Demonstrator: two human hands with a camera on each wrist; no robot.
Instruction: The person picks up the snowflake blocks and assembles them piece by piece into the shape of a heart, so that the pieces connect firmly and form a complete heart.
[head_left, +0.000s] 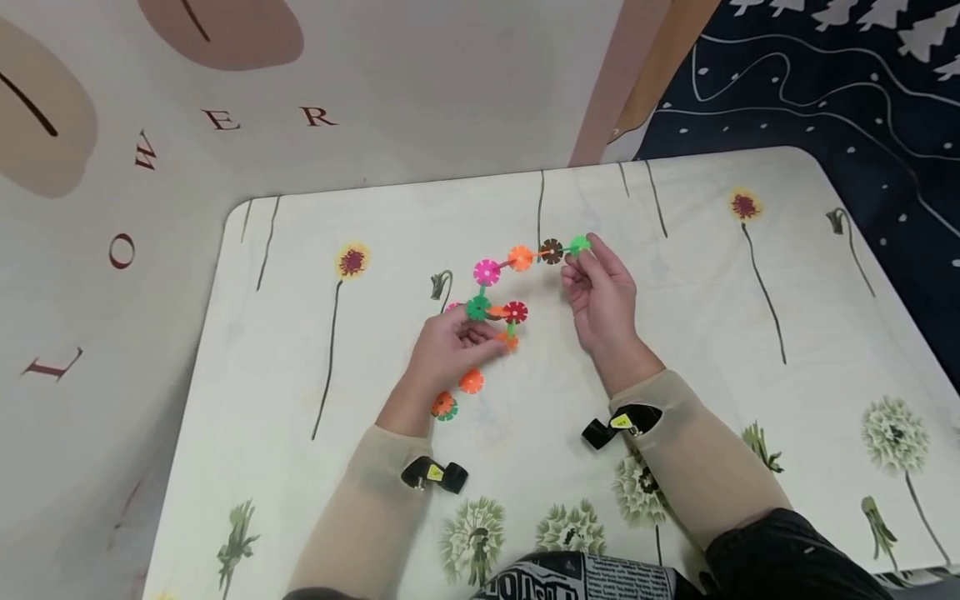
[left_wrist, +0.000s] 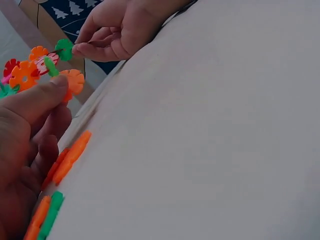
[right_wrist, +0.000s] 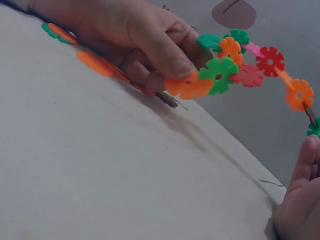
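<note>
A linked chain of multicoloured, notched, flower-shaped plastic discs (head_left: 487,272) stretches, raised, between two hands. The left hand (head_left: 447,350) pinches its orange disc (head_left: 508,342); the right hand (head_left: 603,300) pinches its bright green disc (head_left: 580,244). Loose orange and green plastic discs (head_left: 471,382) lie nearby on the white, flower-printed tabletop (head_left: 540,425).

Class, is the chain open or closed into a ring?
The chain is open: the right hand pinches its green end, the left hand its orange end; nothing bridges the gap.

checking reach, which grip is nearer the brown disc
Right: the right grip holds the green disc beside the brown disc; the left grip is farther, lower left in head view.
</note>
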